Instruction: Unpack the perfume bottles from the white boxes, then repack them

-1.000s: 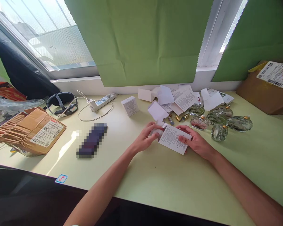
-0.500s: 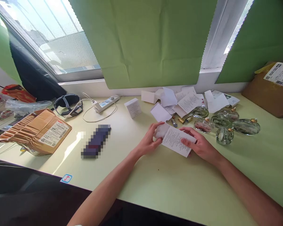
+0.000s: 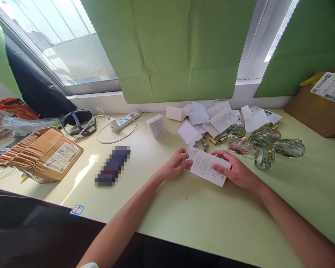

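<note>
1. Your left hand (image 3: pixel 177 164) pinches the flap end of a printed white carton (image 3: pixel 208 168) between thumb and curled fingers.
2. Your right hand (image 3: pixel 236 169) clasps the carton's right end, thumb flat on its smooth, text-covered face and fingers around the far side.
3. The carton, a slim rectangle of thin card, sits slantwise between your hands, over the near-middle of the smooth, pale table (image 3: pixel 162 216); you cannot tell whether its lower edge touches the surface.
4. Just beyond it lie small, shiny metallic cylinders (image 3: pixel 213 141), some gold-coloured.
5. To your right, rounded clear glass bottles (image 3: pixel 289 149) with ridged sides and gold-coloured necks cluster together.
6. On the far side, creased white cartons and flaps (image 3: pixel 223 121) overlap in a loose heap.
7. Left of that heap, a small boxy white carton (image 3: pixel 156 127) stands upright, apart from the others.
8. At far left rests a pleated brown cardboard package (image 3: pixel 47 156).
</note>
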The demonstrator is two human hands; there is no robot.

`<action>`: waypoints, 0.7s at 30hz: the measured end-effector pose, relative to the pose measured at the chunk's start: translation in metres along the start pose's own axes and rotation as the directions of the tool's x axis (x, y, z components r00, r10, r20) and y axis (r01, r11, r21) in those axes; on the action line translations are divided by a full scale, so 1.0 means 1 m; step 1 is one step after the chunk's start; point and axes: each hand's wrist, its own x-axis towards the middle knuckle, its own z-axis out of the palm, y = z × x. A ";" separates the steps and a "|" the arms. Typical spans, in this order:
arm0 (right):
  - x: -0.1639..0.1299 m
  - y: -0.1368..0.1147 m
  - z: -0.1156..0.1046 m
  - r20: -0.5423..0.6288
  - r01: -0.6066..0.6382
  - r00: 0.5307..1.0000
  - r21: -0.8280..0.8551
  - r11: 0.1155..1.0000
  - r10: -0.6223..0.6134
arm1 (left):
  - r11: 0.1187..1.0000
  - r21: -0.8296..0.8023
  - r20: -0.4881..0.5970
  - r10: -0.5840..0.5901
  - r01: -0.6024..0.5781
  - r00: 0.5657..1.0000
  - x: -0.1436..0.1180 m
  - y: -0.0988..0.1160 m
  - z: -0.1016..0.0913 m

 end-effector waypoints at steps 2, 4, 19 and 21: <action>0.000 0.000 0.000 0.027 -0.026 0.999 -0.008 1.000 0.026 | 0.998 -0.062 -0.010 0.007 -0.008 1.000 0.001 0.001 0.000; 0.000 -0.001 0.000 0.053 -0.042 0.998 -0.001 0.999 0.042 | 0.991 -0.135 -0.038 0.007 -0.012 0.999 0.003 0.002 -0.001; -0.033 -0.037 -0.036 0.095 -0.403 0.892 -0.276 0.872 0.442 | 0.959 -0.263 -0.472 -0.220 0.102 0.854 0.010 -0.032 -0.034; -0.043 -0.051 -0.049 -0.007 -0.463 0.873 -0.322 0.825 0.487 | 0.967 -0.227 -0.473 -0.209 0.111 0.856 0.009 -0.030 -0.033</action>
